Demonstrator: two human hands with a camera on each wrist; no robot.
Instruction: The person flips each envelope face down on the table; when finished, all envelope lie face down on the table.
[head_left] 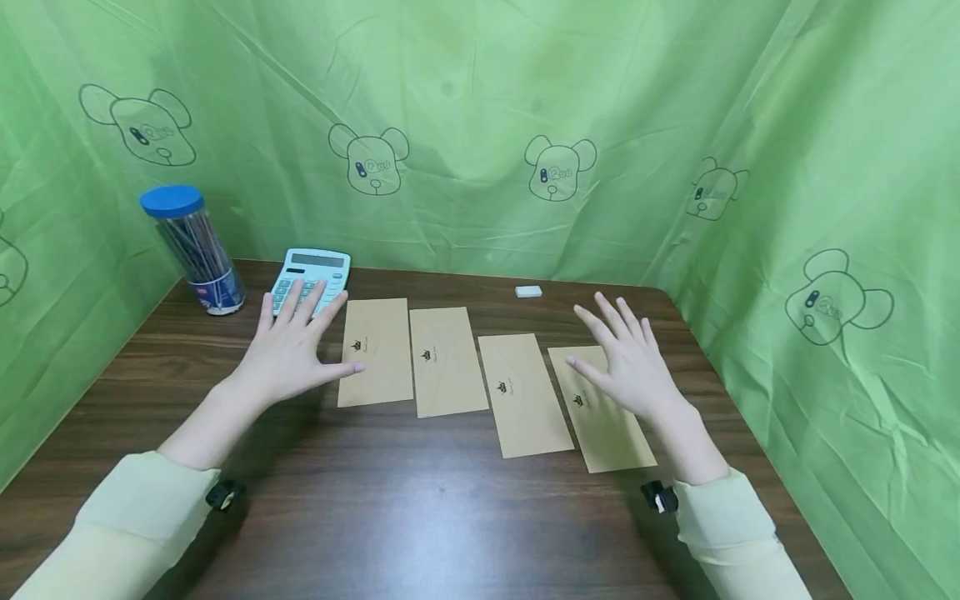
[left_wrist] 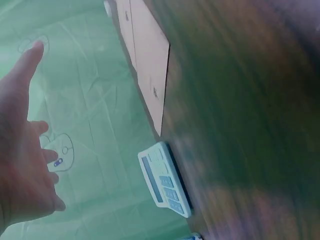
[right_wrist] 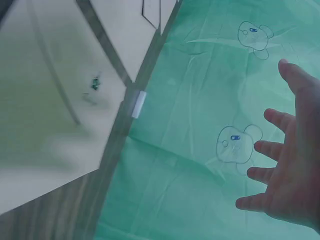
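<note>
Several brown paper envelopes lie in a staggered row across the table, each with a small crown print. The leftmost envelope (head_left: 382, 379) and its neighbour (head_left: 448, 379) sit farther back than the third envelope (head_left: 532, 417) and the rightmost envelope (head_left: 615, 442). My left hand (head_left: 288, 354), fingers spread, hovers by the leftmost envelope and overlaps the lower part of a light blue calculator (head_left: 318, 260) in the head view. The left wrist view shows that hand apart from the calculator (left_wrist: 162, 180). My right hand (head_left: 633, 371) is spread above the rightmost envelope, partly hiding it. Neither hand holds anything.
A clear jar (head_left: 195, 246) with a blue lid, full of dark sticks, stands at the back left. A small white block (head_left: 528, 292), perhaps an eraser, lies near the back edge. Green curtain (head_left: 465, 100) with bear-head drawings encloses the back and sides of the wooden table (head_left: 360, 517).
</note>
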